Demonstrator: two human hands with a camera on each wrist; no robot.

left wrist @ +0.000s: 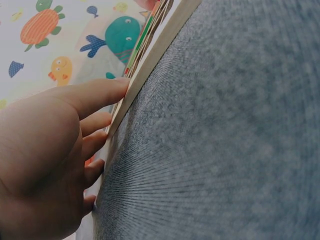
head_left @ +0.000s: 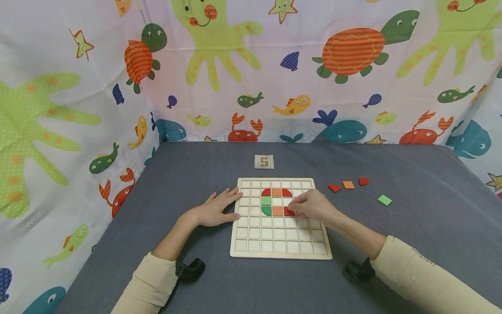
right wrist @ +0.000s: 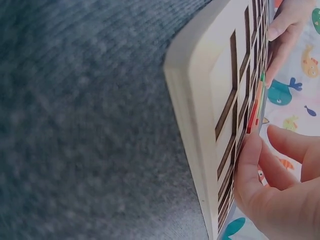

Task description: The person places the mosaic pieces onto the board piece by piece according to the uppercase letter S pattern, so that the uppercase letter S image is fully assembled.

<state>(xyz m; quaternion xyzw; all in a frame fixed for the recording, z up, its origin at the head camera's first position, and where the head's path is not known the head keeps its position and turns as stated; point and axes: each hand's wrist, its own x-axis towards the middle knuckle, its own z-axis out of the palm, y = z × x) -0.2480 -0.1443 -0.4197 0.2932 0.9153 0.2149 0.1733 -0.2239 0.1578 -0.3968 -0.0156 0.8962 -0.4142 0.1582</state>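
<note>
A wooden grid board (head_left: 281,255) lies on the table with red, orange and green tiles set in some of its squares. My left hand (head_left: 215,210) rests against the board's left edge, fingers spread; in the left wrist view its thumb (left wrist: 107,95) touches the wooden rim (left wrist: 150,65). Over the board, my right hand (head_left: 313,205) has its bent fingers at a red tile (head_left: 289,212) beside an orange tile (head_left: 277,211). The right wrist view shows a fingertip touching the red tile (right wrist: 252,117), with a gap between that finger and a raised digit.
Loose tiles lie right of the board: a red tile (head_left: 334,188), an orange tile (head_left: 348,185), another red tile (head_left: 364,181) and a green tile (head_left: 384,200). Behind the board is a small pattern card (head_left: 264,162). A printed curtain (head_left: 274,117) stands along the table's back.
</note>
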